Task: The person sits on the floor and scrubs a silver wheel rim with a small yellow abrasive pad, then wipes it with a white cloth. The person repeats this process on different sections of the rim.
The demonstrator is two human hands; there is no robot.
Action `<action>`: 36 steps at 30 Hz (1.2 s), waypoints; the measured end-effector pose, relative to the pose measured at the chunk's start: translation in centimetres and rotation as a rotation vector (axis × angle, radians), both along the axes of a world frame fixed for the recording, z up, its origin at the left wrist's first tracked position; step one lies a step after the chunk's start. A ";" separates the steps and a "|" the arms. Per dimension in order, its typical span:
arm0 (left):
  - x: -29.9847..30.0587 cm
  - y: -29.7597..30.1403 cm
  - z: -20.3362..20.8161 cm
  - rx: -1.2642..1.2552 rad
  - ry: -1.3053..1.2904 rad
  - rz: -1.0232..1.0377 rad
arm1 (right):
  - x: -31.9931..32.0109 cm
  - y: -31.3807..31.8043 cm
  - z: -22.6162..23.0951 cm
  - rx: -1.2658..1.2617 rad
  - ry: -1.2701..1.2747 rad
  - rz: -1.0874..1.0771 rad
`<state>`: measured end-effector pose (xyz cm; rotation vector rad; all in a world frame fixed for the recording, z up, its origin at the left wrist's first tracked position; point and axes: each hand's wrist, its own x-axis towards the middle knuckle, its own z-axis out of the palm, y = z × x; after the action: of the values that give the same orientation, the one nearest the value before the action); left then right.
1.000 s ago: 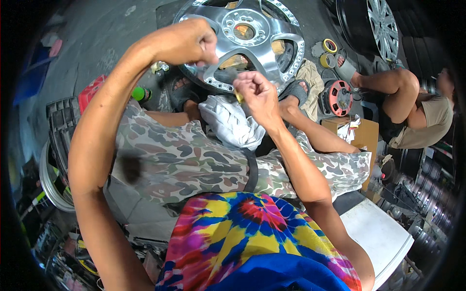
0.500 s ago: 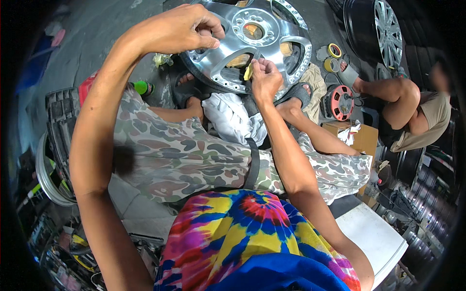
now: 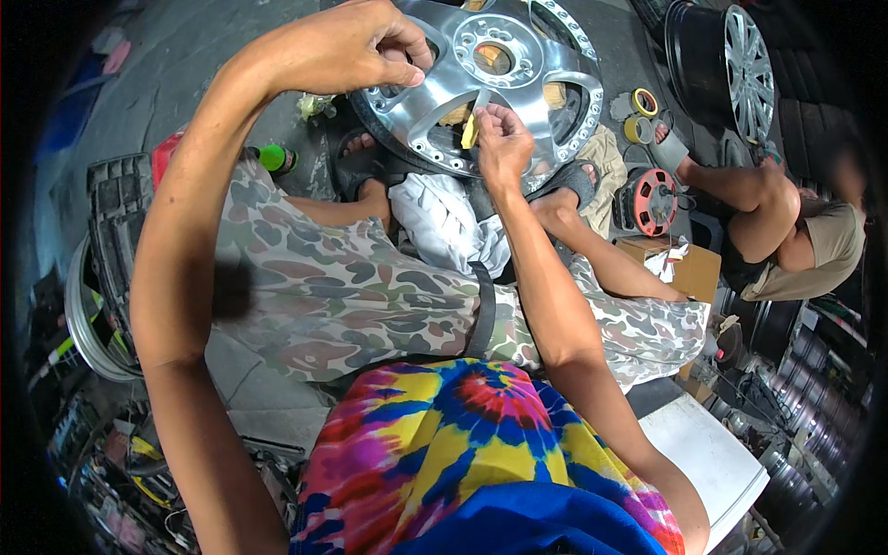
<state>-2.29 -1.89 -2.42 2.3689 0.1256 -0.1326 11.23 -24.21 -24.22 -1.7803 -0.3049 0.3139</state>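
In front of me lies a shiny silver alloy wheel rim (image 3: 513, 92), with broad spokes and small bolts round its edge. My right hand (image 3: 505, 146) is closed at the near side of the rim, pinching a small yellow strip (image 3: 469, 132) between thumb and fingers. The strip hangs beside a spoke opening; I cannot tell if it is tape or sandpaper. Over the rim's left side is my left hand (image 3: 370, 46), its fingers curled in and the thumb tip near a spoke. What it grips, if anything, is hidden.
White cloth (image 3: 439, 217) lies between my feet, below the rim. To the right are tape rolls (image 3: 638, 129), a red cable reel (image 3: 655, 202), a cardboard box (image 3: 694, 268) and another wheel (image 3: 745, 74). A seated person (image 3: 805, 222) is at far right. A green-capped bottle (image 3: 273, 158) stands left.
The whole view has shifted slightly, with the rim a little further right in it. Both hands keep nearly the same pose, and the yellow strip stays in my right fingers.
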 end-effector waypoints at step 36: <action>0.1 0.4 1.5 0.012 0.170 0.037 | -1.0 0.0 1.9 -0.264 -0.546 0.563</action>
<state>-2.23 -1.52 -0.94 2.3635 0.2519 -0.3164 10.21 -24.19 -22.32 -1.9955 -1.2111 0.2626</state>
